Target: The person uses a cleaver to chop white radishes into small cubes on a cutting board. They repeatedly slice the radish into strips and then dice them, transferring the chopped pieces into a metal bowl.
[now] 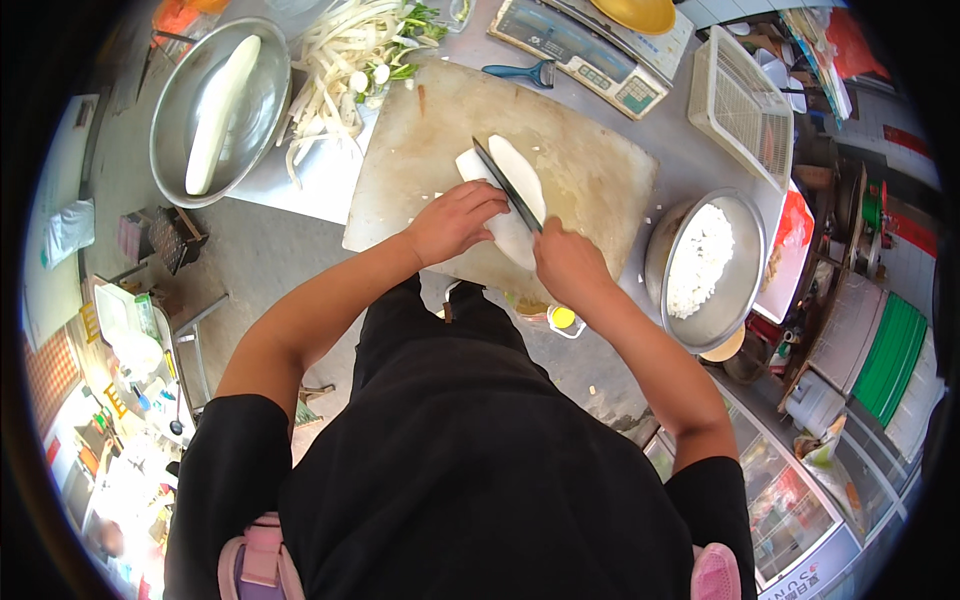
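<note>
My right hand point(570, 259) grips a kitchen knife, its handle hidden in my fist. The dark blade point(511, 189) points away from me, slanting to the left over peeled white radish. One radish piece point(523, 169) shows right of the blade. Left of it, another part of the radish point(472, 166) lies partly under the fingers of my left hand point(456, 219), which rests on it with fingers bent close to the blade. Radish also shows below the blade, between both hands. All of this sits on a worn cutting board point(442, 112). Whether the blade has passed through is hard to tell.
At left, a metal basin point(169, 161) holds a long peeled radish point(225, 112). Peelings and leafy tops point(330, 67) lie beside it. Beyond the board are a blue peeler point(525, 73) and a scale point(577, 52). Right stand a plastic basket point(701, 105) and a metal bowl point(739, 292) of diced white pieces.
</note>
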A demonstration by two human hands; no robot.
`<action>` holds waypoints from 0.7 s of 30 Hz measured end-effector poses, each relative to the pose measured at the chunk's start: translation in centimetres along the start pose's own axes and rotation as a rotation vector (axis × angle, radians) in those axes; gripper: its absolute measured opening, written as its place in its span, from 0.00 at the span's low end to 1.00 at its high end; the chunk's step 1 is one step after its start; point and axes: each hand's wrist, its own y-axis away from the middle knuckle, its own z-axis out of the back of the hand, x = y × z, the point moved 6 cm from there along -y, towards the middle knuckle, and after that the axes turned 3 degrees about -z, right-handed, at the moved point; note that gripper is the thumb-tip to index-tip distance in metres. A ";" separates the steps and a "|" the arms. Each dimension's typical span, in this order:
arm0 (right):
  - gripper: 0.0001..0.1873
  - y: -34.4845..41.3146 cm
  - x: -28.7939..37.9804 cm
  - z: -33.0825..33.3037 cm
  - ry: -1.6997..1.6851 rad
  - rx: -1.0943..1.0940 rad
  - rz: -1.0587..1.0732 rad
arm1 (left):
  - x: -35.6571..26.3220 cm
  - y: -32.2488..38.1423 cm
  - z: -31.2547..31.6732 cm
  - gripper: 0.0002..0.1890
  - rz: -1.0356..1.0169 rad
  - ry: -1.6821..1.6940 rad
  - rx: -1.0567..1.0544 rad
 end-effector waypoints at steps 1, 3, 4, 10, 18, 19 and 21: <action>0.17 1.6 -0.9 -0.4 -0.007 0.025 -0.034 | 0.0 0.1 0.1 0.32 0.007 -0.002 -0.007; 0.17 4.0 -2.7 -1.9 -0.023 0.081 -0.097 | 0.1 0.0 0.0 0.32 0.008 0.001 0.006; 0.17 4.1 -3.5 -3.1 -0.019 0.068 -0.104 | 0.1 -0.1 -0.1 0.32 0.009 0.003 0.017; 0.18 1.8 -6.5 -8.9 -0.101 -0.061 -0.021 | -0.4 -0.4 -0.2 0.31 0.018 -0.033 0.040; 0.17 5.2 -7.3 -7.7 -0.320 -0.158 0.000 | -1.0 -0.9 0.3 0.31 -0.032 -0.111 0.014; 0.16 6.0 -7.5 -7.5 -0.355 -0.165 -0.007 | -1.2 -0.9 0.3 0.31 -0.036 -0.115 0.008; 0.16 7.1 -7.3 -7.1 -0.319 -0.193 -0.030 | -1.5 -0.9 0.2 0.31 -0.045 -0.110 0.003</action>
